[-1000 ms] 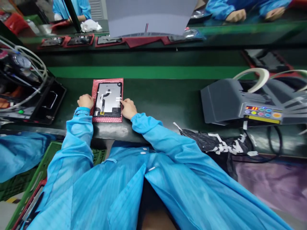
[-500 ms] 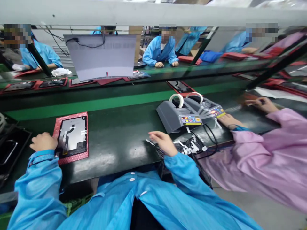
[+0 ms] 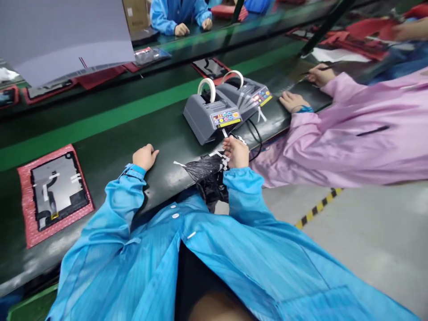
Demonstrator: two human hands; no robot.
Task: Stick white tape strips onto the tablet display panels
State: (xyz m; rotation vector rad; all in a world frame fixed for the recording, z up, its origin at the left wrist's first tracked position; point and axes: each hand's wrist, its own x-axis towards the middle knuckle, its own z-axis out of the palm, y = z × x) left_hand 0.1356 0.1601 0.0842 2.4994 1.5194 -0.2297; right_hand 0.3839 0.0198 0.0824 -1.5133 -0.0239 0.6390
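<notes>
My right hand (image 3: 236, 151) reaches to the front of the nearer grey tape dispenser (image 3: 209, 117), fingers curled by a white tape strip (image 3: 224, 133) under its outlet; I cannot make out whether it grips the strip. My left hand (image 3: 144, 156) rests on the dark bench top (image 3: 110, 147), fingers loosely curled, holding nothing. A tablet back cover with white tape pieces (image 3: 56, 188) lies on a red bubble-wrap mat (image 3: 25, 200) at the left, away from both hands. A black bag with stuck tape scraps (image 3: 205, 171) hangs at the bench edge beside my right hand.
A second tape dispenser (image 3: 249, 91) stands behind the first. A person in a pink coat (image 3: 354, 129) works at my right, hands on the bench. A green conveyor strip (image 3: 100, 120) runs behind. More red mats with parts and other workers are across.
My left hand left the tablet cover and moved right onto the bench. My right hand moved from the black bag up to the dispenser outlet. My view swung rightward and down.
</notes>
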